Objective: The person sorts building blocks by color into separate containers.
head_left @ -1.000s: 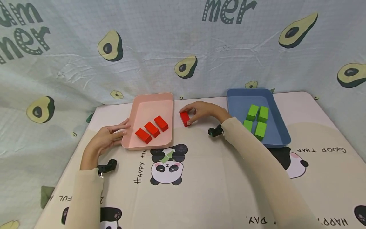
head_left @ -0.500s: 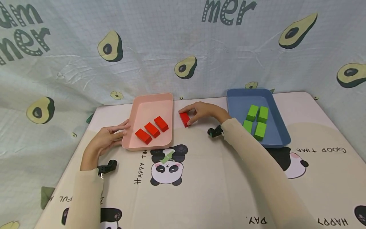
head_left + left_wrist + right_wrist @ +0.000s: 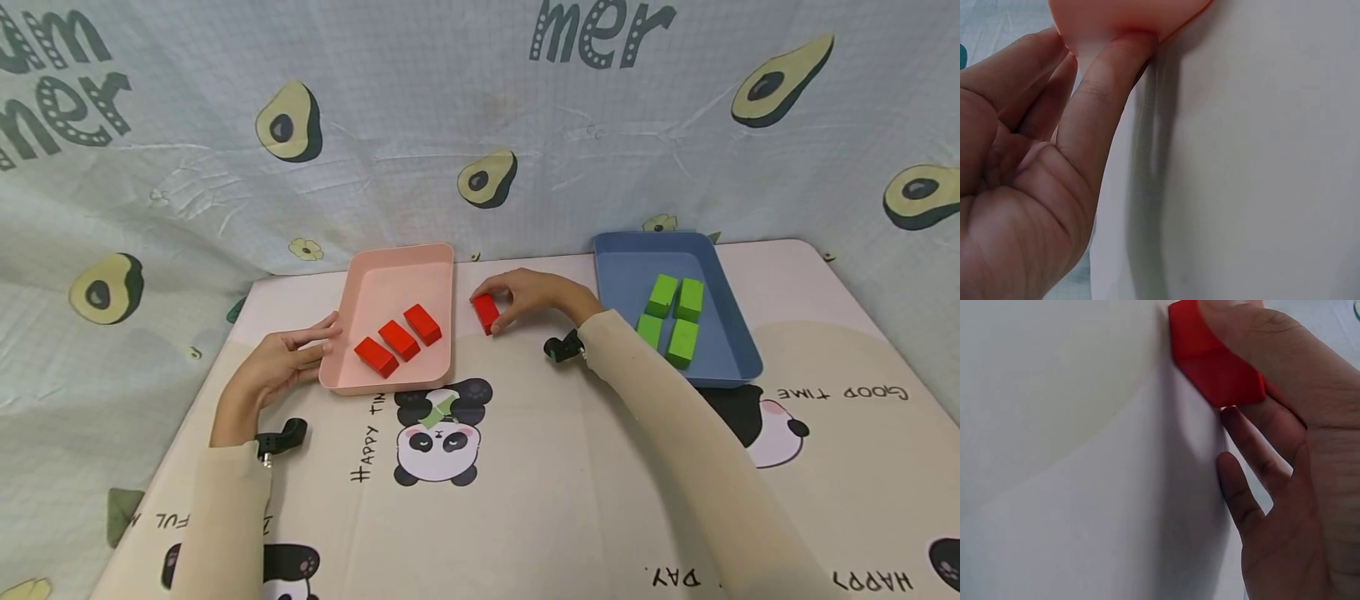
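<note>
My right hand (image 3: 534,292) pinches a red rectangular block (image 3: 486,314) between thumb and fingers, low over the table between the two trays. From the right wrist, the thumb lies along one side of that red block (image 3: 1219,369); the other fingers curve behind and below. My left hand (image 3: 281,362) touches the left side of a pink tray (image 3: 390,275), its fingers fairly straight. In the left wrist view, the thumb presses the outer wall of the pink tray (image 3: 1110,19). Three red blocks (image 3: 399,340) lie slantwise in a row inside the pink tray.
A blue tray (image 3: 723,333) with several green blocks (image 3: 682,342) stands to the right, partly behind my right forearm. A panda-print cloth (image 3: 525,467) covers the table. An avocado-print curtain (image 3: 405,100) hangs along the table's back edge.
Very little differs. My right hand and the red block it pinches have shifted only slightly, a touch toward me. The left hand and both trays stay in place.
</note>
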`<control>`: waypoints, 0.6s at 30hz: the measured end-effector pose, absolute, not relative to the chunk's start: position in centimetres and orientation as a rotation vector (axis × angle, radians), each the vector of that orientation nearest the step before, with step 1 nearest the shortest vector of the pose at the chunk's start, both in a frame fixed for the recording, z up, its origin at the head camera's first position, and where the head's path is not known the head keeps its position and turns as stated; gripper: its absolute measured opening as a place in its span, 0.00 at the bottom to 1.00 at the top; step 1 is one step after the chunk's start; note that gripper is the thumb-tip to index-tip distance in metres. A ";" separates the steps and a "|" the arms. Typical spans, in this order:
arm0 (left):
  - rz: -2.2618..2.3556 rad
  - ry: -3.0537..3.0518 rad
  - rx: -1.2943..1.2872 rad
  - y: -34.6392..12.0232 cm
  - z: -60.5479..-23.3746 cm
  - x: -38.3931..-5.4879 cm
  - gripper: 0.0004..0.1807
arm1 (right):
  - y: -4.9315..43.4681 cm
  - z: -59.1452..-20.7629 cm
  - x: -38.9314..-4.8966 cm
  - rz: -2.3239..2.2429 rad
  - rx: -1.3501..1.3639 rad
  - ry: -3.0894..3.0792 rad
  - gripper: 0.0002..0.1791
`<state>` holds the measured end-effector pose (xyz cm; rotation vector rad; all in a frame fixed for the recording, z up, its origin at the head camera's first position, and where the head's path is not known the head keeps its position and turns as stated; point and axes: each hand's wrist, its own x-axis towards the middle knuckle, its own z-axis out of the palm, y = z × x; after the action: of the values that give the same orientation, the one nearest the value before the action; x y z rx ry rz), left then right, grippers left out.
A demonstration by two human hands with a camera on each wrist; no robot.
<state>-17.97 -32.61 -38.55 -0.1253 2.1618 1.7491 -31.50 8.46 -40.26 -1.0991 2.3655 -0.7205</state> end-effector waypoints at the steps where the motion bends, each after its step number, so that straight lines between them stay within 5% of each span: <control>1: 1.751 2.161 -0.129 -32.6 -38.5 -18.0 0.31 | 8.5 -40.2 -31.5 -0.726 -1.092 2.368 0.37; 18: 1.735 2.187 -0.114 -32.6 -38.7 -17.8 0.30 | 9.2 -39.0 -29.6 -1.045 -1.119 2.239 0.35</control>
<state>-17.75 -32.56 -38.66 -0.1145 2.1865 1.7354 -29.57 9.24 -39.01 -1.1192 2.2391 -1.0452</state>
